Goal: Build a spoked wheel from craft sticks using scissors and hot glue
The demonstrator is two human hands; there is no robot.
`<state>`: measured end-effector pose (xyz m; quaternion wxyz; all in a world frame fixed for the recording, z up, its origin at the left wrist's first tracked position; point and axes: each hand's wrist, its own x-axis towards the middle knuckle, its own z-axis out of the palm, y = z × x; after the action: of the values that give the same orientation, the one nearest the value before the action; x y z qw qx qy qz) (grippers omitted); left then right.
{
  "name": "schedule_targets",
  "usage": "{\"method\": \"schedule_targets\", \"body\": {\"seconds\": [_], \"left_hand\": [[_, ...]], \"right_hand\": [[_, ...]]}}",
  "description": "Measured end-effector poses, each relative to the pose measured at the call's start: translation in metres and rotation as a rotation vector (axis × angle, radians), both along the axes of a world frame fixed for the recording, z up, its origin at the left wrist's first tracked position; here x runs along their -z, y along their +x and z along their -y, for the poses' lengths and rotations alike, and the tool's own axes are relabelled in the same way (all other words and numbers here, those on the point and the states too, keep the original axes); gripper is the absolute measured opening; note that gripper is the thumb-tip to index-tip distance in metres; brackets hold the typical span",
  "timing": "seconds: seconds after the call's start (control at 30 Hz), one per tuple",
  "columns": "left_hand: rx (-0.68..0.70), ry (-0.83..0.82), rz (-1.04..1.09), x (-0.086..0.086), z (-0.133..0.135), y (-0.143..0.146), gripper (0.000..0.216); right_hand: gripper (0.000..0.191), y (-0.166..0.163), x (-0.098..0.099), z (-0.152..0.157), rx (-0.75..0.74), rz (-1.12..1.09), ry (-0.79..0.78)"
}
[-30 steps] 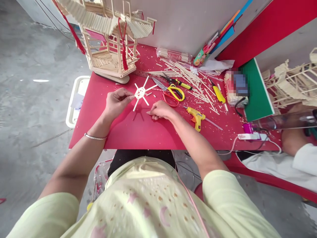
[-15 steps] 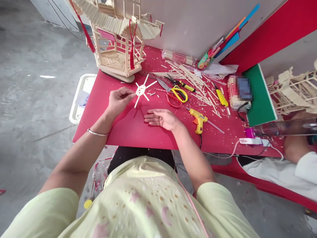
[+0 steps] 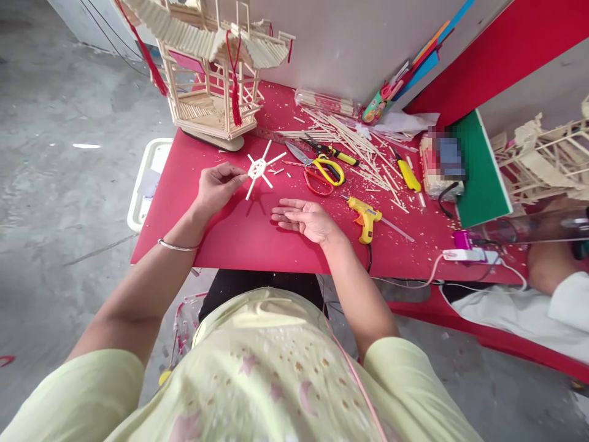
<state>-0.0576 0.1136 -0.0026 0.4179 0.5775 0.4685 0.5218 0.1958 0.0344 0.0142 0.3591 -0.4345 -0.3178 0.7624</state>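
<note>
Between thumb and fingers, my left hand (image 3: 221,187) pinches one side of a small wheel-shaped frame of pale sticks (image 3: 258,168), its spokes reaching out from a ring. The frame is held above the red tabletop (image 3: 221,245) and casts a shadow on it. My right hand (image 3: 304,220) is open, palm turned up and fingers stretched toward the frame, with nothing in it. To its right lies a yellow glue gun (image 3: 365,218). Scissors with red and yellow handles (image 3: 324,172) lie beyond my right hand, beside yellow-handled pliers (image 3: 338,153).
A stick-built pavilion model (image 3: 211,80) with red tassels stands at the back left. Loose sticks (image 3: 350,141) and a yellow utility knife (image 3: 408,175) lie toward the back right. A power strip (image 3: 469,255) sits near another person's arm (image 3: 550,252).
The camera view has shifted slightly. My right hand has moved a little away from the stick frame, still open. My left hand keeps its pinch on the frame.
</note>
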Motion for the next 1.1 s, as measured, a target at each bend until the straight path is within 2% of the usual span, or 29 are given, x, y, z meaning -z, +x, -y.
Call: {"method": "schedule_targets", "body": {"seconds": [0.17,0.37,0.43,0.5,0.53,0.6,0.67,0.77,0.83,0.87,0.93,0.97,1.0,1.03,1.1], "left_hand": [[0.005,-0.01,-0.019,-0.001,0.001,0.0,0.022],[0.02,0.005,-0.009,-0.004,0.002,0.0,0.021],[0.024,0.015,-0.005,-0.005,0.002,0.0,0.02],[0.021,0.015,-0.005,-0.005,0.002,0.0,0.02],[0.018,0.011,-0.007,-0.005,0.002,0.0,0.021],[0.012,0.007,-0.004,-0.004,0.003,0.0,0.022],[0.005,0.009,0.014,-0.002,0.003,0.0,0.022],[-0.01,0.0,0.029,-0.005,0.001,-0.004,0.023],[0.003,0.006,-0.01,-0.016,-0.002,-0.011,0.025],[0.033,0.027,-0.051,-0.025,-0.004,-0.015,0.026],[0.059,0.099,-0.135,-0.046,-0.006,-0.025,0.026],[0.068,0.12,-0.166,-0.057,-0.006,-0.03,0.026],[0.07,0.15,-0.186,-0.068,-0.005,-0.034,0.026],[0.06,0.181,-0.204,-0.076,-0.003,-0.037,0.026],[0.022,0.189,-0.249,-0.085,0.002,-0.041,0.026]], "right_hand": [[0.035,0.001,0.001,-0.001,0.008,-0.005,0.002],[0.045,0.001,0.0,0.0,-0.003,-0.005,0.002],[0.041,-0.002,0.0,0.001,0.0,0.051,0.02],[0.025,-0.003,-0.001,0.002,0.033,0.219,0.064],[0.019,-0.003,-0.001,0.001,0.056,0.358,0.11],[0.037,0.0,0.0,-0.001,0.097,0.703,0.278],[0.049,-0.001,0.001,-0.002,0.076,1.007,0.536],[0.056,-0.031,0.002,0.011,-0.031,1.25,0.823],[0.07,-0.074,-0.001,0.035,-0.148,1.273,0.924],[0.07,-0.099,-0.003,0.049,-0.282,1.194,1.033],[0.057,-0.141,-0.008,0.072,-0.653,0.856,1.332],[0.048,-0.152,-0.009,0.077,-0.78,0.679,1.441],[0.042,-0.156,-0.011,0.076,-0.828,0.596,1.469],[0.039,-0.151,-0.011,0.069,-0.765,0.649,1.412],[0.05,-0.127,-0.008,0.043,-0.589,0.834,1.276]]}}
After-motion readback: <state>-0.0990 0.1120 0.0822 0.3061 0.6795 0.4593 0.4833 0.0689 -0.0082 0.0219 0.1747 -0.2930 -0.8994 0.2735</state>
